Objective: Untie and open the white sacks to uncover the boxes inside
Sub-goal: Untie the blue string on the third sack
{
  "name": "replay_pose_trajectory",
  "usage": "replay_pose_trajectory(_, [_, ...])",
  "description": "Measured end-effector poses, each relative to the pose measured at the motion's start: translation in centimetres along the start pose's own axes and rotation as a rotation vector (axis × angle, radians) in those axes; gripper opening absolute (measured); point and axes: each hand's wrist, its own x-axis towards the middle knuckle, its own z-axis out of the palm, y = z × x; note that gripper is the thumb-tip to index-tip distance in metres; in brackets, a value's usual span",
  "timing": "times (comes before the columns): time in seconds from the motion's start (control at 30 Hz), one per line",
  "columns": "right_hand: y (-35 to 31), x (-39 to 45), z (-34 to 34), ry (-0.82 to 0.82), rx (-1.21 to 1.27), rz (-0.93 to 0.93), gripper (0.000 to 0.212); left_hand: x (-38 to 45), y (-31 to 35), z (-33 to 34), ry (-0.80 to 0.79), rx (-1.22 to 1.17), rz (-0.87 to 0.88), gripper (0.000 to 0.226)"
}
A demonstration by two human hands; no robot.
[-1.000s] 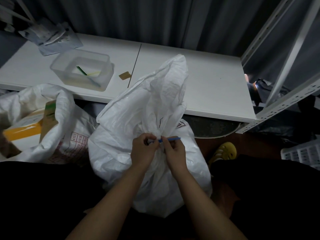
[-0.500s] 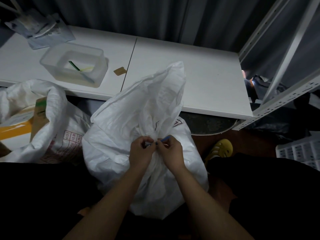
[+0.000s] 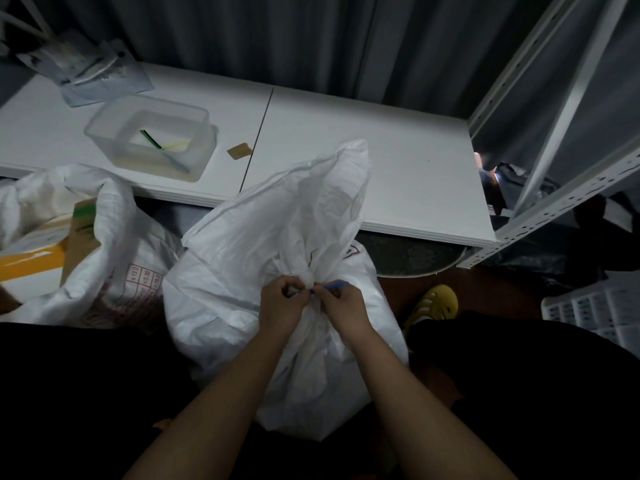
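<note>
A tied white sack [image 3: 242,271] stands on the floor between my knees, its loose top flaring up toward the table. A thin blue tie [image 3: 334,285] wraps its gathered neck. My left hand [image 3: 282,306] pinches one end of the tie at the neck, and my right hand [image 3: 343,308] pinches the other end, which sticks out to the right. A second white sack [image 3: 104,244] at the left lies open, with a cardboard box [image 3: 45,251] with yellow tape showing inside it.
A low white table [image 3: 398,168] runs across behind the sacks, holding a clear plastic tub [image 3: 149,140] with several ties, and plastic sleeves [image 3: 90,74] at the far left. A white metal rack [image 3: 554,150] stands at the right, a white crate [image 3: 599,310] and yellow shoe [image 3: 436,303] below it.
My hands stayed at the sack's neck; they closed together half a second ago, and now the right hand has drawn the blue tie's end out to the right again.
</note>
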Motion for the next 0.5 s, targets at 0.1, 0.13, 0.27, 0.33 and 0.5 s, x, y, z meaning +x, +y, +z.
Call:
replay_pose_trajectory(0.1, [0.1,-0.1,-0.5,-0.049,0.012,0.008,0.009,0.2,-0.5,0.1,-0.014,0.005,-0.007,0.028])
replay_pose_trajectory(0.13, [0.1,0.0,-0.8,-0.073,0.000,0.003,0.011,0.2,-0.6,0.1,-0.021,0.010,-0.012,0.028])
replay_pose_trajectory(0.27, [0.2,0.9,-1.6,-0.135,-0.106,0.007,0.024,0.4,-1.2,0.0,-0.041,0.036,0.000,0.030])
replay_pose_trajectory(0.33, [0.5,1.3,-1.5,-0.118,-0.140,0.026,0.017,0.5,-1.5,0.1,-0.059,0.051,-0.011,0.028])
replay_pose_trajectory(0.5, [1.3,1.3,-0.5,-0.066,-0.147,0.018,0.017,0.6,-2.1,0.1,-0.049,0.051,-0.071,0.024])
